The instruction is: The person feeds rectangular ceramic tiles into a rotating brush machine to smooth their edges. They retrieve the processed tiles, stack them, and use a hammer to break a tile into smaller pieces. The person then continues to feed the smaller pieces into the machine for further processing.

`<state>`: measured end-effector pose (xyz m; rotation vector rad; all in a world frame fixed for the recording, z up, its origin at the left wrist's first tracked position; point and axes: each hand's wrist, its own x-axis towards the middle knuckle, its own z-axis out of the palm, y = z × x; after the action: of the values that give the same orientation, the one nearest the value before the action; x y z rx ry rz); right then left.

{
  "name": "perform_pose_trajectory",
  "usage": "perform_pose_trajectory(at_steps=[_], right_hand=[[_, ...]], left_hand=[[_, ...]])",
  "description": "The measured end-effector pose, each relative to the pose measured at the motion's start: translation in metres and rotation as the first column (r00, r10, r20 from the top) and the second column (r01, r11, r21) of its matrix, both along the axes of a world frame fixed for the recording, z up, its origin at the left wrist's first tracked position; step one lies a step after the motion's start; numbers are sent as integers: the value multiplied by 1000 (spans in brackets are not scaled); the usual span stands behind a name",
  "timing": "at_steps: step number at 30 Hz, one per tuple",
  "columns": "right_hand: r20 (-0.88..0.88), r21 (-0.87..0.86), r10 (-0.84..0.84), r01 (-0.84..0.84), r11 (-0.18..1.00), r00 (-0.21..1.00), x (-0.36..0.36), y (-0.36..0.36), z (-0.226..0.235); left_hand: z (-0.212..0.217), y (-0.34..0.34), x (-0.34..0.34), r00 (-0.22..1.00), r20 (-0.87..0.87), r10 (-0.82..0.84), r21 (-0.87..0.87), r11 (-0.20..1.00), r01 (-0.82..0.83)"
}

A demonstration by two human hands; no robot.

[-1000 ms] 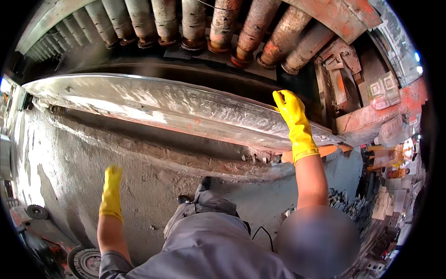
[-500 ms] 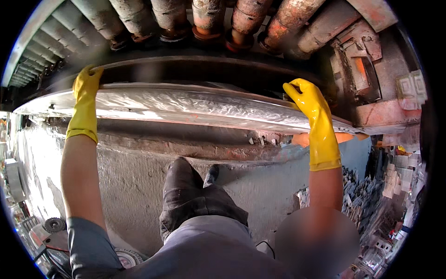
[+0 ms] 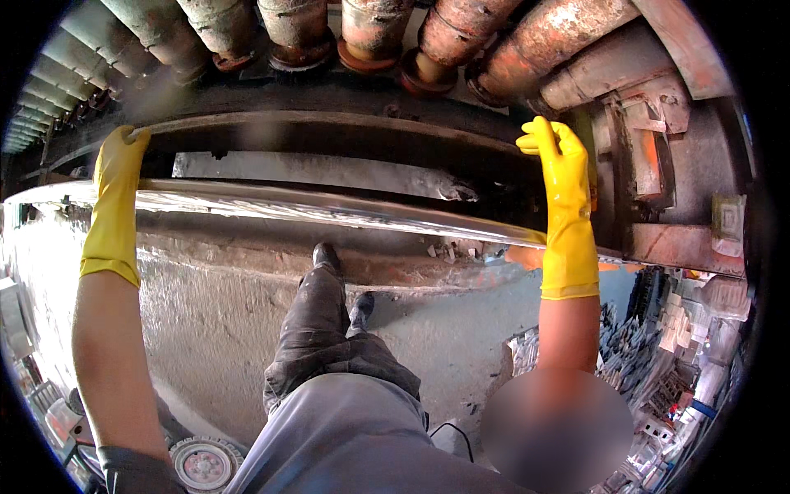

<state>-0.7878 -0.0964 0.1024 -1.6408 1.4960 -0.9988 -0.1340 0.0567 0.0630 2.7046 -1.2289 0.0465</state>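
- i see l hand (image 3: 122,156) & r hand (image 3: 564,156), yellow rubber gloves (image 3: 112,222), fingers part-curled; can't tell if gripping
- long glossy grey slab (image 3: 329,211) btwn wrists
- uneven hold cld tip it, imo

Grey floor (image 3: 444,350), brightest leftward

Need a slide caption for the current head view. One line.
Yellow-gloved left hand and right hand, set wide apart, extend across a long pale panel below rusty cylinders.
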Motion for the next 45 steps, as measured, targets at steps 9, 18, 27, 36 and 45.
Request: perform_pose_trajectory(at_steps=[9, 18, 27, 36, 45], right_hand=[[71, 70, -106, 101, 992, 992, -32, -33, -29], [-62, 140, -122, 129, 982, 991, -39, -35, -37], [-330, -89, -138, 114, 989, 934, -75, -54, -75], [-500, 35, -59, 88, 995, 864, -65, -39, -63], [-580, 169, 48, 62, 984, 813, -54, -30, -39]], left_hand=[[28, -4, -43, 962, -236, 135, 32, 991, -131], [40, -5, -62, 968, -199, 155, 31, 988, -152], [31, -3, -53, 988, -112, 107, 32, 994, -104], [35, -2, -58, 977, -158, 144, 26, 990, -142], [37, -3, -66, 945, -258, 202, -10, 977, -212]])
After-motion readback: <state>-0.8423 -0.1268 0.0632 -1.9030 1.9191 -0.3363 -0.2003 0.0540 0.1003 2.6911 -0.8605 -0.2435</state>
